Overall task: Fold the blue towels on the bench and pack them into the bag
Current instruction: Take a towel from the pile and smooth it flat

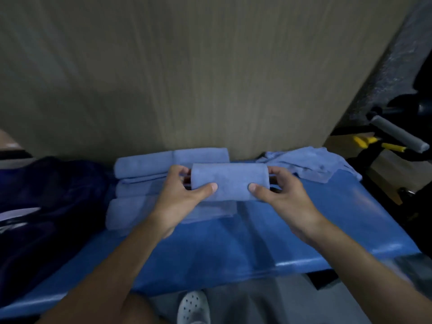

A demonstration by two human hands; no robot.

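Observation:
A folded blue towel (230, 181) is lifted a little above the blue bench (304, 230). My left hand (184, 192) grips its left end, thumb on the front face and fingers behind. Its right end is gripped the same way by my right hand (278, 190). Behind and to the left lie several folded blue towels (149, 167), stacked on the bench against the wall. An unfolded, crumpled blue towel (308, 162) lies at the back right of the bench. The dark navy bag (51, 202) sits on the bench's left end.
A beige wall (187, 78) rises directly behind the bench. Black gym equipment with a grey padded bar (397, 134) and yellow parts stands to the right. Below the bench's front edge, my white perforated shoe (194, 307) shows on the grey floor.

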